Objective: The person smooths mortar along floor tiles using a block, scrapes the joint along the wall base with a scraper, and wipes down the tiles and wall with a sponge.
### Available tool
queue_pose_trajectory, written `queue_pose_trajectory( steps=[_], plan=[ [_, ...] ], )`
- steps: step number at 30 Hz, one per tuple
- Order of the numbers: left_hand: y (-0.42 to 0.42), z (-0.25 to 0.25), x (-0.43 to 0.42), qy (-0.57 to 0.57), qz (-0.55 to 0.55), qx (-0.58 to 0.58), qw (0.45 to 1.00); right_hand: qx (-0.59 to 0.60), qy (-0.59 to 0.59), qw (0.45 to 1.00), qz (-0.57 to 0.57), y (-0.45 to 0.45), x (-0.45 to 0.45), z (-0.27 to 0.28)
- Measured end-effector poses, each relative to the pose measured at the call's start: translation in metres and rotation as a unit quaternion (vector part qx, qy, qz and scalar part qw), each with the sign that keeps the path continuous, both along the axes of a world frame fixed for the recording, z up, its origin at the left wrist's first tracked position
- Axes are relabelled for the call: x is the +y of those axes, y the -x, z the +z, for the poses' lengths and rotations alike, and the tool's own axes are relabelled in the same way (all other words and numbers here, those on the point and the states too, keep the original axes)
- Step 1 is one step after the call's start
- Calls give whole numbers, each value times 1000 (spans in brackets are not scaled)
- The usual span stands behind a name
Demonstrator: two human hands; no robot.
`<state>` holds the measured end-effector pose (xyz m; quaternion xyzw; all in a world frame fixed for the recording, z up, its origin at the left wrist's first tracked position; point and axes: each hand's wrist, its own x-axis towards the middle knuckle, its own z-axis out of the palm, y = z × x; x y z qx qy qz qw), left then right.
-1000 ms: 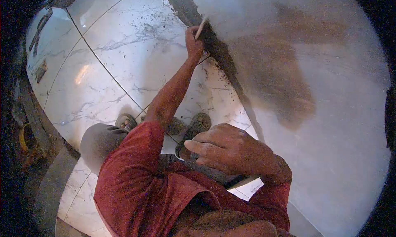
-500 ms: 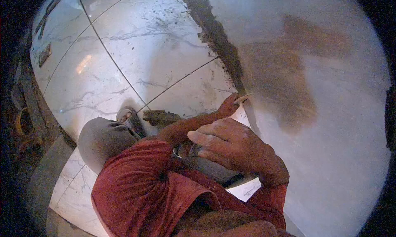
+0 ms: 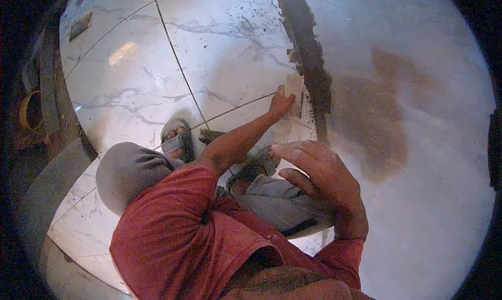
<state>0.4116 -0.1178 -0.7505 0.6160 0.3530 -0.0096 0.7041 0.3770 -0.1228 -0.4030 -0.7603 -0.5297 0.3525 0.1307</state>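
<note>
My left hand (image 3: 281,104) reaches forward over the marbled white tiles, its fingers closed on a thin, pale rectangular piece (image 3: 295,88). That piece lies nearly flat at the tile edge, beside a dark, rough strip (image 3: 311,49) that looks like mortar. Its exact kind is unclear. Bent at the wrist, my right hand (image 3: 324,172) hovers in front of my right knee. It is empty, with fingers stretched out and the thumb apart.
To the right spreads a smooth grey-white surface (image 3: 434,206) with a brown damp-looking patch (image 3: 374,125). My sandalled feet (image 3: 178,138) stand on the tiles (image 3: 209,59), near a dark lump (image 3: 210,136). A yellow-rimmed container (image 3: 31,111) sits far left.
My left hand has moved up and slightly left, and the pale piece turned from edge-on to flat over the tile. My right hand shifted right, its thumb now further from the fingers.
</note>
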Motion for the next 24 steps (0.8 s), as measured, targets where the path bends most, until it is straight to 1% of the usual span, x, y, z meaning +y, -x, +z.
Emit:
queue_pose_trajectory(
  steps=[2,4,6,7,9,10,11,15,17,21,22,23,24],
  plan=[
    [-2,-19,2,-7,43,-18,999,22,34,999,-10,-1,5,0],
    [-8,-47,0,-7,54,-23,998,18,53,998,-8,-3,4,-4],
    [-17,-60,9,-6,64,-28,998,14,74,997,-7,-4,6,-7],
    [-20,-59,18,45,68,-49,996,13,78,997,-10,-5,7,-8],
    [-19,-55,29,95,73,-70,990,13,83,996,-11,-6,8,-11],
    [-18,-33,42,277,139,-99,945,23,68,997,-15,-7,7,-15],
    [-18,-15,55,448,199,-125,863,34,52,998,-20,-8,7,-16],
    [-18,-2,83,481,176,-165,843,18,61,998,-8,-7,12,-16],
    [-20,-6,86,509,183,-176,822,16,64,998,-8,-5,14,-13],
    [-18,-26,80,519,203,-171,812,16,79,997,-6,-1,15,-8],
    [-13,-34,79,225,159,-305,911,11,65,998,-2,0,15,-8],
    [-13,-40,77,67,112,-362,923,6,52,999,1,1,13,-7],
    [-13,-46,75,-92,91,-408,904,4,52,999,-5,1,12,-7]
  ],
)
